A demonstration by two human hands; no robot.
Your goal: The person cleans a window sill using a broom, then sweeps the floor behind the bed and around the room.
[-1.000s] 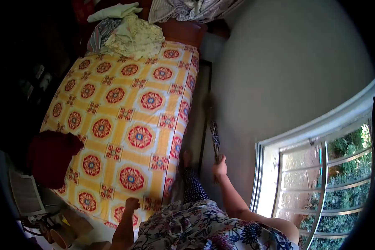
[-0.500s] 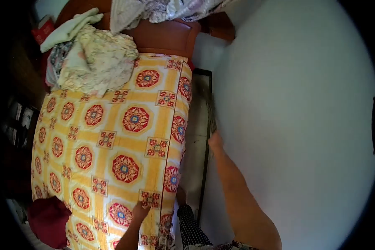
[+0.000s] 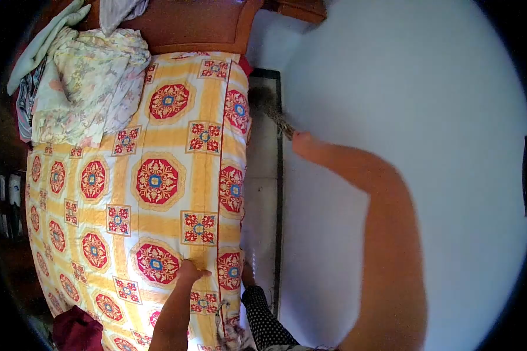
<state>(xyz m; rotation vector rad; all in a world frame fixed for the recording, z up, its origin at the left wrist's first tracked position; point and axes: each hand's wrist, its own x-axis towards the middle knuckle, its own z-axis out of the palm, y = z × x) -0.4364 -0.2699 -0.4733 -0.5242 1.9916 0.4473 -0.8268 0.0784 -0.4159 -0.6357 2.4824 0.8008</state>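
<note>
My right hand (image 3: 301,142) is closed round the handle end of a bundled twig broom (image 3: 280,121), beside the wall. The broom's dark, blurred bristles point away over the narrow floor strip (image 3: 260,199) between bed and wall. My left hand (image 3: 191,272) is over the patterned bedspread (image 3: 158,181) near its right side, with a finger or thumb stretched out to the right and nothing seen in it. Whether it presses on the cloth is hard to tell.
A crumpled floral cloth (image 3: 93,88) lies at the bed's head by the wooden headboard (image 3: 193,29). Dark red cloth (image 3: 76,330) lies at the lower left. The pale wall (image 3: 451,146) bounds the right side, and my foot (image 3: 247,275) stands beside the bed.
The view has moved toward the headboard and the window has left it. My right arm reaches farther forward with the broom. My left hand, closed earlier, now shows a finger or thumb out over the bedspread.
</note>
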